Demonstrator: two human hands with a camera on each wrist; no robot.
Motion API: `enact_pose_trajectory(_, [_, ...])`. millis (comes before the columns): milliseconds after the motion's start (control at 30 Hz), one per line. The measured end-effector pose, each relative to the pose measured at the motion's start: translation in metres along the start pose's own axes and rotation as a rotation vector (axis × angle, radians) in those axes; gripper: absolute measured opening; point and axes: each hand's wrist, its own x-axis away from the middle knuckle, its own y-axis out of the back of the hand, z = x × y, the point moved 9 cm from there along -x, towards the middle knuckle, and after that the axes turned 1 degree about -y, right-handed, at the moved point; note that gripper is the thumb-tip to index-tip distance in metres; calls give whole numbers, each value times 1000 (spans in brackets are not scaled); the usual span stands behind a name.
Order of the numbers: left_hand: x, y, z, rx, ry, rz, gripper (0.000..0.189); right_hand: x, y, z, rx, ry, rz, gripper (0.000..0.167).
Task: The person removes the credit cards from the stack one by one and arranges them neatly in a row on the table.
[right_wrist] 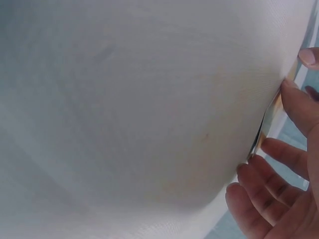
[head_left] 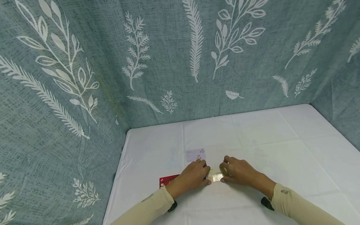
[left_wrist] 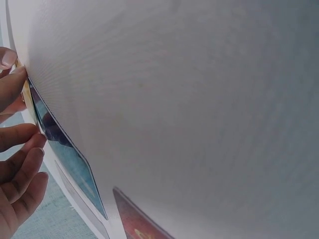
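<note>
A shiny gold card lies low over the white table between both hands. My left hand pinches its left end between thumb and fingers. At the opposite end, my right hand holds it with the thumb at the near edge and bent fingers at the far edge. In the left wrist view, a dark blue and teal card lies beside the gold one, close to the left fingertips; the left hand mostly covers it in the head view. A red card is partly hidden under the left forearm.
Beyond the left hand, a pale lavender card lies flat. A white cloth covers the table. Blue-green curtains with white leaf patterns stand along its back and sides. Dark wrist straps show beneath the sleeves.
</note>
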Motion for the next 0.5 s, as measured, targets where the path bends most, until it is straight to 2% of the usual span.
enact_pose_trajectory(233, [0, 1, -1, 6, -1, -2, 40, 1, 0, 0, 15, 8, -3, 40])
enact_pose_trajectory(500, [-1, -2, 0, 20, 15, 38, 40, -1, -3, 0, 31, -3, 25, 42])
